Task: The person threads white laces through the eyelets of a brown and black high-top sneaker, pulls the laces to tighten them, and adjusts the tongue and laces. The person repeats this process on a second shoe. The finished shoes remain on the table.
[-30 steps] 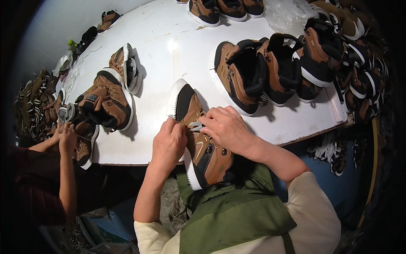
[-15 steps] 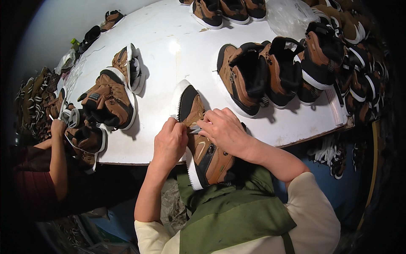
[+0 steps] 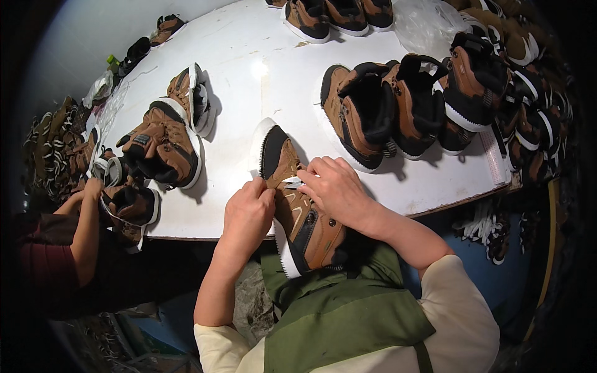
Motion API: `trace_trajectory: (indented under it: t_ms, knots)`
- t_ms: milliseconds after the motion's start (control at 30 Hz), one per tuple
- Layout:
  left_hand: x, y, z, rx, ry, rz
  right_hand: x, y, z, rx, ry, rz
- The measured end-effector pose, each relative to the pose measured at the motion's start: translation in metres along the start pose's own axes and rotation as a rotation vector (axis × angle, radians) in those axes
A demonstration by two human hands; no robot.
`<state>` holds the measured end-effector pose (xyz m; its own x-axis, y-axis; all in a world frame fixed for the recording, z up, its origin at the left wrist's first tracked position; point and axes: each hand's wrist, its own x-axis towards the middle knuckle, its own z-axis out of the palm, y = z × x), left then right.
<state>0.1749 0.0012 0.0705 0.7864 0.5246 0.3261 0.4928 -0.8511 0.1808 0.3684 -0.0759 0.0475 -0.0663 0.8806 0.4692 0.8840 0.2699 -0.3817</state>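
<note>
A brown and black high-top shoe [image 3: 315, 241] with a white sole lies tilted on its side, its toe on the white table [image 3: 239, 81] and its heel reaching over the near edge toward my lap. At the sole-side edge of the shoe's front, my left hand [image 3: 247, 212] is closed, fingers and thumb pressed against it. My right hand [image 3: 336, 191] is closed around small metal snips [image 3: 292, 183], whose pointed tips show over the lacing area. Most of the snips is hidden in my palm. Any thread there is too fine to make out.
Several similar shoes [image 3: 357, 118] stand in a row at the right, beside a dark heap of shoes [image 3: 528, 118]. More shoes [image 3: 163, 146] lie to the left. There, a co-worker's hand [image 3: 93, 189] is at a shoe with a white lace. A clear plastic bag [image 3: 429, 28] lies at the back.
My right hand has risen slightly, and the snips' tips have shifted up and right, looking more spread. My left hand stays almost in place. The co-worker's hand has moved right and down.
</note>
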Motion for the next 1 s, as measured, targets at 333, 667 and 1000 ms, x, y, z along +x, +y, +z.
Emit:
trace_trajectory:
  t_ms: [333, 667, 1000]
  knots:
    - [0.009, 0.002, 0.005, 0.129, -0.056, 0.09, -0.001, 0.0, 0.001, 0.071, 0.031, 0.009]
    - [0.009, 0.001, 0.01, -0.01, 0.0, 0.017, -0.001, 0.001, -0.002, 0.038, 0.025, -0.024]
    - [0.006, -0.002, 0.008, -0.049, 0.028, -0.002, 0.001, 0.001, 0.0, 0.01, 0.015, -0.056]
